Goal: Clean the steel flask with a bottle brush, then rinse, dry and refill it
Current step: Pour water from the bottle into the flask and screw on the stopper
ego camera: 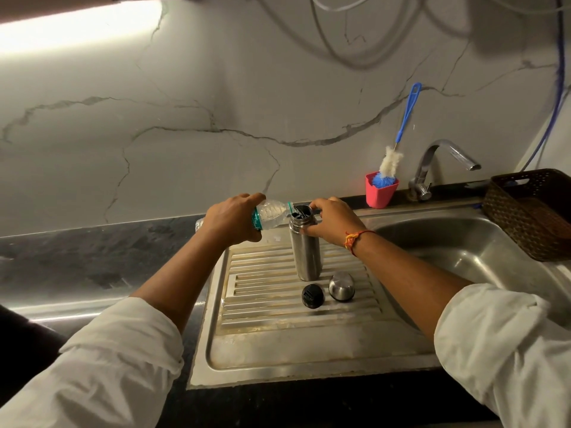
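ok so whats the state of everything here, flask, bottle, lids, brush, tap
steel flask: upright on the drainboard, open
plastic bottle: tipped, mouth at the flask's rim
left hand: grips the bottle
right hand: holds the flask's top
black stopper: off, on the drainboard
steel cap: off, beside the stopper
bottle brush: head down in the pink cup
tap: no water running

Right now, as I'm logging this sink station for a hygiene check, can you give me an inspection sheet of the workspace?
surface: ribbed steel drainboard, stained, set in a dark counter.
job's things: steel flask upright, uncapped; black stopper and steel cap lie before it; bottle brush stands in a pink cup.
clutter: brown basket on the sink basin's right rim.
grips: left hand holds a plastic bottle tipped at the flask's mouth; right hand holds the flask's neck.
cables: blue hose and grey cables hang on the wall.
surroundings: marble-look wall, tap.
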Demonstrator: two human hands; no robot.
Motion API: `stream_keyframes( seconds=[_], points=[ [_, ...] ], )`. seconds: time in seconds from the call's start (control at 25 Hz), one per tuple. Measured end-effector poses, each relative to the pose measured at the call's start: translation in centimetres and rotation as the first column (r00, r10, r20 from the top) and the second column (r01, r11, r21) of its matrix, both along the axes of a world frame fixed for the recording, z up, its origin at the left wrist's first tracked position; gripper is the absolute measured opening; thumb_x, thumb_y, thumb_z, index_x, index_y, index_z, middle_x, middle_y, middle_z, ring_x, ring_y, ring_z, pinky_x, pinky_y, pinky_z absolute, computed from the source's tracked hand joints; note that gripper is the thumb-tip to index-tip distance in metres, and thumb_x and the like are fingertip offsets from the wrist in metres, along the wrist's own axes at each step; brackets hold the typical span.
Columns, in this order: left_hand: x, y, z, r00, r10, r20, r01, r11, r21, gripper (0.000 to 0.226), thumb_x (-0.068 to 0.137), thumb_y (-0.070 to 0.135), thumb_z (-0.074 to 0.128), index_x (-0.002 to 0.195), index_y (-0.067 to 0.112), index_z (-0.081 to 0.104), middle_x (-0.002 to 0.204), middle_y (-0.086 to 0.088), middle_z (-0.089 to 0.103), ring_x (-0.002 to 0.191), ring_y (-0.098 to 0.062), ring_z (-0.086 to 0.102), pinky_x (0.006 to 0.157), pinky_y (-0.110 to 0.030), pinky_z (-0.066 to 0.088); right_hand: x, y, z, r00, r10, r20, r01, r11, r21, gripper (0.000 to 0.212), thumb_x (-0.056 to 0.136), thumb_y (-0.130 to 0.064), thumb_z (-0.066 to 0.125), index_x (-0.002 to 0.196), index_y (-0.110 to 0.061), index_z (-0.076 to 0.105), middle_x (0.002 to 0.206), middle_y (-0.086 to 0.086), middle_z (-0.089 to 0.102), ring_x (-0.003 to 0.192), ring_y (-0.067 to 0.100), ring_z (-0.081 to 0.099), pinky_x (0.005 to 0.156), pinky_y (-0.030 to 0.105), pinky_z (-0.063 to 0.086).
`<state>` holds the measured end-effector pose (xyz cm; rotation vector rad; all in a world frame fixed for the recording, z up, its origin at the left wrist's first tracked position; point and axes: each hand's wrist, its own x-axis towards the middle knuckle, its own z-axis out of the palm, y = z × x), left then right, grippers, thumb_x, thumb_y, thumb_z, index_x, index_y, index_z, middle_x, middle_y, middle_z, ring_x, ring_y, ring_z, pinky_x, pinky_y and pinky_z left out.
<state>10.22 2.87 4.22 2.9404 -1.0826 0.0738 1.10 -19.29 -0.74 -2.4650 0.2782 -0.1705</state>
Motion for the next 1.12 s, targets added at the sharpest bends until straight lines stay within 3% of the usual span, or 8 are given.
stream_keyframes(
  seconds=[1.12],
  points=[
    [0.4, -0.3, 1.4, 0.995, -0.015, 0.102, 0.006, 0.996, 0.091, 0.087, 0.082, 0.035, 0.084, 0.154, 0.029, 0.037, 0.136, -0.004, 0.062, 0.112, -0.027, 0.066, 0.076, -0.034, 0.054, 0.3, -0.1, 0.1, 1.0, 0.001, -0.023, -0.002, 0.999, -0.05, 0.054, 0.08, -0.039, 0.079, 0.126, -0.02, 0.059, 0.126, 0.008, 0.054, 0.109, 0.023, 0.055, 0.087, 0.032, 0.047]
  ],
)
